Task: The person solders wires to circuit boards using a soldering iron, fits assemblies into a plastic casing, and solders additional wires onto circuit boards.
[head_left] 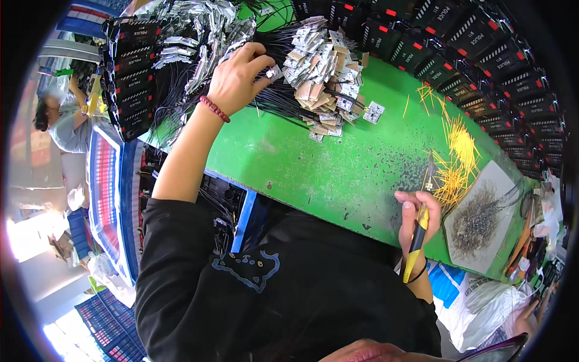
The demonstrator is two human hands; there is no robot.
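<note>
My left hand, with a red bead bracelet at the wrist, reaches over the far part of the green bench. Its thumb and fingers are closed on a small white circuit board, between two heaps. On its right lies a heap of circuit boards with black wires. Thin silvery pieces are piled on its far left. My right hand grips the yellow-and-black handle of a soldering iron, its metal end pointing away over the bench. One board lies apart at the heap's right edge.
Yellow wires are scattered on the green bench, beside a grey plate covered with dark bits. Black cases stand in rows along the far right. More black cases are stacked at left. Another person is farther left.
</note>
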